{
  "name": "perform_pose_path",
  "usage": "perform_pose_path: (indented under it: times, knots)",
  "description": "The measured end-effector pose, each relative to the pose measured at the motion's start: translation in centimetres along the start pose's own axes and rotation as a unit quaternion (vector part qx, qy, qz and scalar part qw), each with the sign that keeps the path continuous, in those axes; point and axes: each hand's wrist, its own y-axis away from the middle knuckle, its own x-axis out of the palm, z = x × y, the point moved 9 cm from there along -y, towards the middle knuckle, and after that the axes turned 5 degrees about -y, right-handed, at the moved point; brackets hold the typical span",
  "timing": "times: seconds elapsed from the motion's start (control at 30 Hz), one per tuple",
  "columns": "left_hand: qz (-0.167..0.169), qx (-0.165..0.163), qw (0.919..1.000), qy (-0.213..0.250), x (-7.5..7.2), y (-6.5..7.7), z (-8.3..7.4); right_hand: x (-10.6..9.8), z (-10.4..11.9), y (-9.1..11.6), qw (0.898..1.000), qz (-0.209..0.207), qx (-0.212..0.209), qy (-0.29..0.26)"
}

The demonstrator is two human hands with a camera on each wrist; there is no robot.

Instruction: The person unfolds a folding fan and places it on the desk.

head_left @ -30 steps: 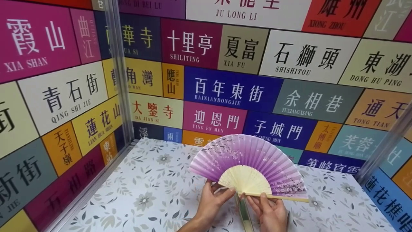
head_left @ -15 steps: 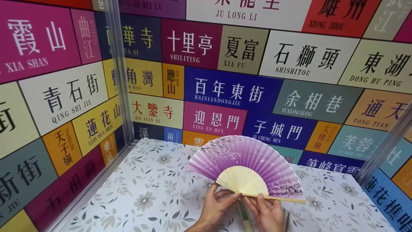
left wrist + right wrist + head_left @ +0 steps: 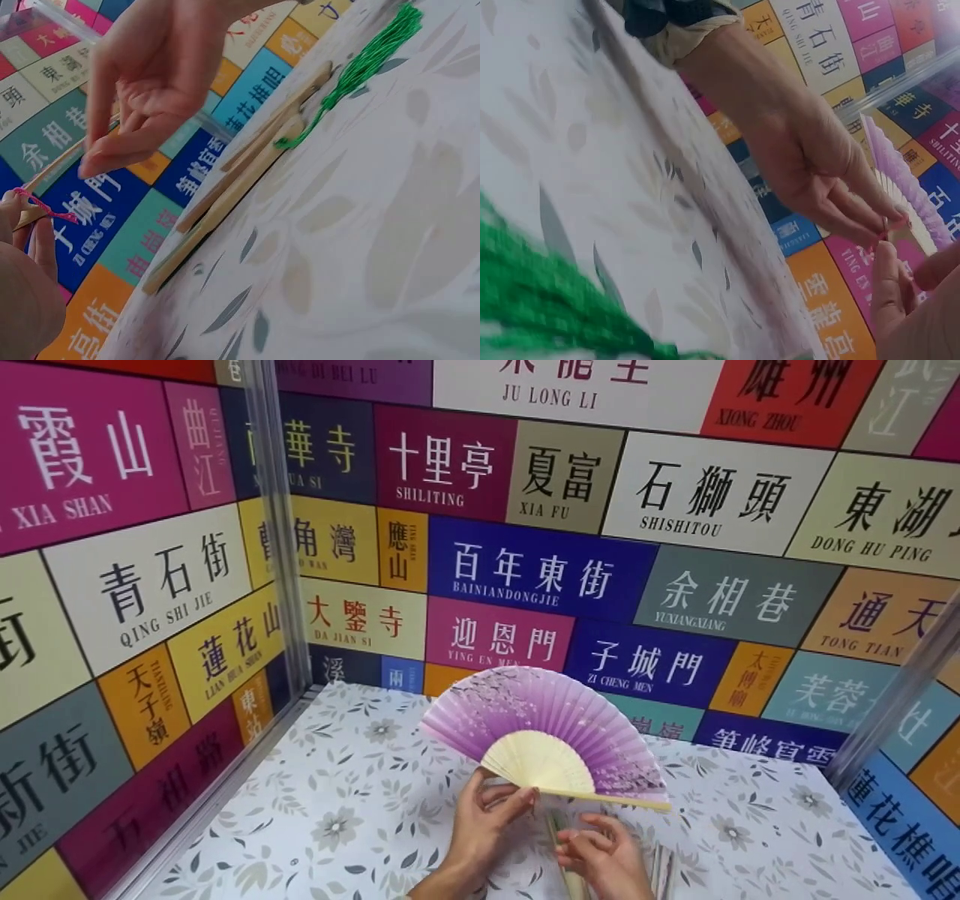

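A purple folding fan point(image 3: 559, 716) with blossom print and pale bamboo ribs is spread wide above the table. My left hand point(image 3: 480, 825) pinches it near its pivot, between thumb and fingers. In the left wrist view, a pink cord point(image 3: 46, 205) is tied at the pivot and its end hangs loose. My right hand point(image 3: 609, 851) is just below and right of the fan, apart from it, with fingers loosely bent and nothing visible in them. Folded fans point(image 3: 236, 187) lie on the table beneath the right hand; one has a green tassel point(image 3: 379, 56).
The table has a white cloth point(image 3: 337, 780) with a grey leaf and flower print. Colourful panels point(image 3: 540, 566) with printed characters wall the table at the back and sides. A clear corner strip point(image 3: 289, 585) stands at the left.
The fan and left hand have shifted left and slightly up. My right hand has let go of the fan's lower edge and dropped below it, leaving the folded fans more visible.
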Motion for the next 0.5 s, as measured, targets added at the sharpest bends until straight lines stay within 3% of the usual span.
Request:
perform_pose_path:
  times: [0.07, 0.13, 0.2, 0.27, 0.33, 0.43, 0.5]
  knots:
    - [-0.011, 0.005, 0.9999, 0.004, -0.8, -0.5, -0.1, 0.0, -0.3, -0.3, 0.996, 0.027, 0.007, 0.081]
    - [-0.023, 0.007, 0.9997, 0.006, -1.8, -1.1, -0.2, -0.1, -0.4, -0.5, 0.982, 0.052, 0.003, 0.183]
    - [-0.034, 0.008, 0.9994, 0.005, -2.8, -1.6, -0.2, -0.3, -0.4, -0.8, 0.956, 0.067, -0.016, 0.284]
    - [-0.047, 0.010, 0.9988, -0.008, -3.9, -2.2, -0.2, -0.6, -0.3, -1.0, 0.924, 0.066, -0.033, 0.375]
    - [-0.063, 0.011, 0.9978, -0.018, -5.2, -2.7, -0.1, -0.9, -0.3, -1.1, 0.894, 0.061, -0.041, 0.442]
    - [-0.090, 0.007, 0.9955, -0.028, -7.3, -3.4, 0.1, -1.7, -1.2, -1.8, 0.863, 0.056, -0.010, 0.503]
    - [-0.107, 0.004, 0.9939, -0.025, -8.6, -3.8, 0.2, -2.5, -2.5, -2.7, 0.847, 0.063, 0.023, 0.527]
